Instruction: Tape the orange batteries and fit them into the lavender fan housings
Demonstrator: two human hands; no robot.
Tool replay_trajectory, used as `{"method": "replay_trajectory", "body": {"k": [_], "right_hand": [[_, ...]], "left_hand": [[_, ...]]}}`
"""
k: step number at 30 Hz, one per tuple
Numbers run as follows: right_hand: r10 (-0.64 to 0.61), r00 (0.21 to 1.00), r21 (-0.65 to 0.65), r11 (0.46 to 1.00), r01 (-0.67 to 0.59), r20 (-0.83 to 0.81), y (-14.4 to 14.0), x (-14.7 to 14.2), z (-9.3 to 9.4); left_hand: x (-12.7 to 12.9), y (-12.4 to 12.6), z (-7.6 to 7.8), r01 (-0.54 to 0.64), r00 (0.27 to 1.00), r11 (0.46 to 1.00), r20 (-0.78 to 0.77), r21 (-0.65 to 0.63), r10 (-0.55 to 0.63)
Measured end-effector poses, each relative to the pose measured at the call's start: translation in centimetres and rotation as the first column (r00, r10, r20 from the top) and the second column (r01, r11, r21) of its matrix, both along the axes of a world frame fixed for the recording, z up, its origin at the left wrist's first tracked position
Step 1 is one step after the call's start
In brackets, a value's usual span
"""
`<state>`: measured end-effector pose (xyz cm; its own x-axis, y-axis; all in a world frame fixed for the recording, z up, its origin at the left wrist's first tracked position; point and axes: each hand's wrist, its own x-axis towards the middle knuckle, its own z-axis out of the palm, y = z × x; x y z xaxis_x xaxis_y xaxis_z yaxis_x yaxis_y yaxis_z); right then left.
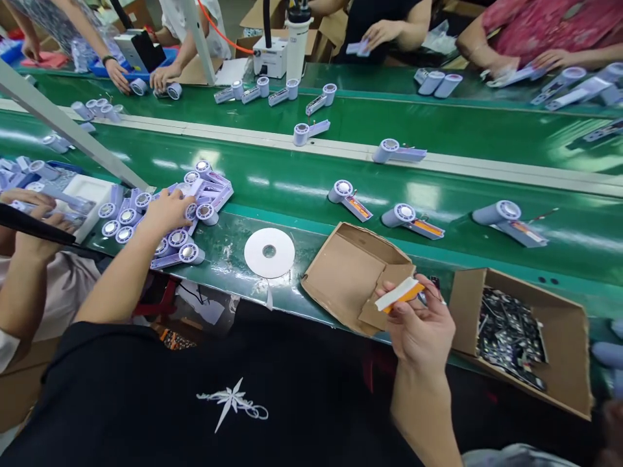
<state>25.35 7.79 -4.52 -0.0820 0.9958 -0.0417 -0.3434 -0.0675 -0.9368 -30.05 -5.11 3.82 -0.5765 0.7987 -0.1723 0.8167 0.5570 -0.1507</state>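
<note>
To the left, my left hand [168, 213] reaches into a pile of lavender handheld fan bodies [127, 216]. Its fingers are bent round one handheld fan [196, 188], partly hidden by the hand. My right hand [422, 318] is raised in front of me and pinches a flat orange battery [403, 297] with a white strip along its top side. Behind it lies an open shallow cardboard box [341, 275]. A white roll of adhesive pieces [269, 253] lies flat on the bench between my hands.
A cardboard box [567, 337] of small dark circuit parts stands at right. Fan bodies with orange batteries [357, 207] rest on the green belt [272, 181]. A metal post [78, 130] slants at left. Co-workers' hands [43, 211] are beside me and across the line.
</note>
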Motion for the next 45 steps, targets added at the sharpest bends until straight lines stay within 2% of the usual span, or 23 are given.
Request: {"method": "replay_trajectory", "body": {"k": [2, 4, 7, 9, 12, 13, 15, 18, 21, 24, 28, 30, 34, 36, 38, 41, 43, 45], "right_hand": [[-0.031, 0.999, 0.013, 0.999, 0.031, 0.013, 0.0, 1.0, 0.0], [-0.062, 0.998, 0.033, 0.998, 0.061, 0.03, 0.5, 1.3, 0.4], [-0.05, 0.997, 0.094, 0.995, 0.044, 0.054, 2.1, 0.0, 1.5], [-0.009, 0.998, 0.147, 0.989, -0.001, 0.068, 3.3, -1.6, 2.4], [0.057, 0.993, 0.211, 0.974, -0.078, 0.104, 4.7, -3.6, 3.5], [0.077, 0.99, 0.226, 0.969, -0.103, 0.12, 5.0, -3.9, 3.8], [0.115, 0.98, 0.248, 0.957, -0.153, 0.16, 5.4, -3.9, 4.1], [0.186, 0.954, 0.238, 0.941, -0.242, 0.234, 6.0, -3.7, 4.6], [0.268, 0.921, 0.159, 0.934, -0.321, 0.284, 7.0, -4.9, 5.3], [0.346, 0.886, 0.093, 0.916, -0.39, 0.308, 9.5, -8.0, 5.5], [0.338, 0.828, 0.174, 0.875, -0.452, 0.447, 14.9, -13.5, 3.8], [0.289, 0.75, 0.206, 0.847, -0.491, 0.595, 17.7, -16.2, 2.5], [0.194, 0.467, 0.147, 0.788, -0.598, 0.863, 21.3, -19.8, 0.8], [0.137, 0.314, 0.106, 0.756, -0.646, 0.939, 21.8, -20.6, 0.5], [0.069, 0.128, 0.043, 0.704, -0.709, 0.989, 21.8, -21.1, 0.6], [-0.024, -0.113, -0.071, 0.642, -0.763, 0.993, 21.5, -21.4, 0.9], [-0.047, -0.188, -0.116, 0.633, -0.766, 0.981, 21.3, -21.6, 1.0], [-0.05, -0.227, -0.147, 0.624, -0.767, 0.972, 21.1, -21.9, 0.9]], "left_hand": [[-1.1, 0.5, 1.2, 0.041, 0.999, 0.999, 0.002, -0.019, -0.041], [-0.9, 2.4, 2.3, 0.103, 0.994, 0.995, 0.021, -0.013, -0.103], [2.1, 8.5, 2.3, 0.335, 0.936, 0.942, 0.11, 0.005, -0.333], [5.1, 14.0, 0.9, 0.514, 0.843, 0.858, 0.18, 0.011, -0.507], [8.7, 22.0, -2.6, 0.649, 0.742, 0.761, 0.235, -0.014, -0.628], [9.4, 24.0, -3.8, 0.711, 0.689, 0.702, 0.231, -0.034, -0.687], [10.2, 26.7, -6.0, 0.767, 0.632, 0.639, 0.227, -0.049, -0.741], [11.3, 27.7, -8.0, 0.768, 0.628, 0.64, 0.214, -0.016, -0.748], [12.1, 27.5, -9.2, 0.768, 0.618, 0.639, 0.209, 0.046, -0.758], [12.4, 28.2, -10.1, 0.756, 0.615, 0.646, 0.221, 0.108, -0.757], [12.1, 30.1, -10.1, 0.691, 0.655, 0.705, 0.274, 0.16, -0.704], [11.7, 30.7, -9.7, 0.648, 0.676, 0.739, 0.309, 0.185, -0.669], [11.5, 30.7, -9.2, 0.546, 0.729, 0.802, 0.335, 0.242, -0.597], [11.9, 30.4, -9.2, 0.505, 0.756, 0.825, 0.332, 0.253, -0.565], [12.6, 30.3, -9.2, 0.48, 0.774, 0.839, 0.327, 0.255, -0.542], [13.7, 30.4, -9.4, 0.46, 0.789, 0.849, 0.319, 0.259, -0.525], [14.4, 30.5, -9.4, 0.45, 0.796, 0.854, 0.316, 0.263, -0.517], [15.0, 30.8, -9.6, 0.441, 0.799, 0.857, 0.319, 0.268, -0.511]]}}
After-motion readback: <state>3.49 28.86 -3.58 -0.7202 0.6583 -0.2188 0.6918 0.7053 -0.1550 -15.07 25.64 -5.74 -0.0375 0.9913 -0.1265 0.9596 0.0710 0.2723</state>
